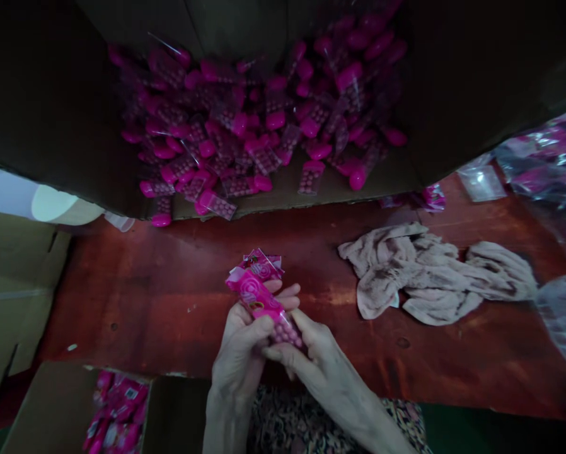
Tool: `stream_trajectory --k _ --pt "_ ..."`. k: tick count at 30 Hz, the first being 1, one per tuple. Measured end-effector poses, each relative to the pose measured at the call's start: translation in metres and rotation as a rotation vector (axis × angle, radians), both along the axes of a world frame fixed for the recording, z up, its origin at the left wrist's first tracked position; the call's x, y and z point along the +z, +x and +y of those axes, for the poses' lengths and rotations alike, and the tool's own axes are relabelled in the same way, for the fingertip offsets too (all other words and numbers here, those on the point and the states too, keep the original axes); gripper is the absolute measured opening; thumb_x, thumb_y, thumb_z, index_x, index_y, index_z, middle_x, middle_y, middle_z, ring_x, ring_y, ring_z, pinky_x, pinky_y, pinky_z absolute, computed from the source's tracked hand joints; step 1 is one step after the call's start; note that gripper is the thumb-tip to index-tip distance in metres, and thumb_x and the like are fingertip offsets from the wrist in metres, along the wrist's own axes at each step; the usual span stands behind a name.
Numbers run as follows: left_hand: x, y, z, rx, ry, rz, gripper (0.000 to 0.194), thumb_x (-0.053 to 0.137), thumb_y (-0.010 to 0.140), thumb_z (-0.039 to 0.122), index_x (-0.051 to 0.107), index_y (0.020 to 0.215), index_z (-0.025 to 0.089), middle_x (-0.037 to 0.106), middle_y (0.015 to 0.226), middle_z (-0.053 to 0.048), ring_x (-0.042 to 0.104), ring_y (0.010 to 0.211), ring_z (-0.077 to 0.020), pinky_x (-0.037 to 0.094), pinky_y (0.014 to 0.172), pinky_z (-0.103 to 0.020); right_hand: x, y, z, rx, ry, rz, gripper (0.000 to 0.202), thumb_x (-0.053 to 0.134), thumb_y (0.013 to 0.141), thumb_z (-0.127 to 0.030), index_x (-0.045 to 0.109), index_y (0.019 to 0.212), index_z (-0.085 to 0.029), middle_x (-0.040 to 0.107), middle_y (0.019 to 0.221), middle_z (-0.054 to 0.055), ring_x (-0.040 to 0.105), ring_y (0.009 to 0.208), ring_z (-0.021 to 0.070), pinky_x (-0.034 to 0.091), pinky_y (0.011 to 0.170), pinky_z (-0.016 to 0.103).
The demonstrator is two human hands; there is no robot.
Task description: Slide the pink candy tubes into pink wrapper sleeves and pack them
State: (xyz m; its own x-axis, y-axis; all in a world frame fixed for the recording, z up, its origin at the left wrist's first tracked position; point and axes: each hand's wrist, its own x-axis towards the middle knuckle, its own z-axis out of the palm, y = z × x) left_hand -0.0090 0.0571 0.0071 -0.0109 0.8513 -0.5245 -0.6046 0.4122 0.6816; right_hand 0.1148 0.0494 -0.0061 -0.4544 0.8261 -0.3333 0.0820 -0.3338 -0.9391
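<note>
Above the front of the table, my left hand (pixel 242 340) is closed around a pink printed wrapper (pixel 259 296), its thumb pressed on the lower part. My right hand (pixel 314 353) pinches a clear candy container (pixel 285 332) full of small pink balls between thumb and fingers. The container's upper part is inside or behind the wrapper; which one I cannot tell. Just beyond my fingers, more pink printed wrappers (pixel 260 261) lie on the red-brown wooden table (pixel 155 296).
A big cardboard box (pixel 259 202) on its side holds many pink-capped candy containers (pixel 226 126). To the right lies a crumpled grey-beige cloth (pixel 434 271), with clear plastic bags (pixel 548 170) beyond. At lower left, a carton (pixel 51 410) contains pink wrapped packs (pixel 120 410).
</note>
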Motion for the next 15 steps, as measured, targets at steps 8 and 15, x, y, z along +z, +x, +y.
stream_trajectory --k 8,15 --pt "0.003 0.003 0.000 0.067 -0.116 0.038 0.021 0.065 0.075 0.031 0.069 0.089 0.015 0.073 0.093 -0.011 0.063 0.097 -0.0249 0.047 0.087 -0.038 0.001 -0.004 -0.007 -0.077 0.118 -0.168 0.027 0.037 0.093 -0.035 0.056 0.103 -0.018 0.060 0.070 0.001 0.054 0.060 0.0123 0.045 0.057 0.022" --pt "0.006 0.012 -0.007 0.003 -0.102 0.039 0.020 0.059 0.080 0.027 0.072 0.087 0.013 0.072 0.098 -0.013 0.064 0.090 -0.0214 0.047 0.080 -0.031 0.010 -0.011 -0.019 -0.253 0.265 -0.313 0.029 0.037 0.093 -0.033 0.054 0.112 -0.021 0.066 0.091 0.008 0.062 0.075 0.0184 0.051 0.066 0.028"
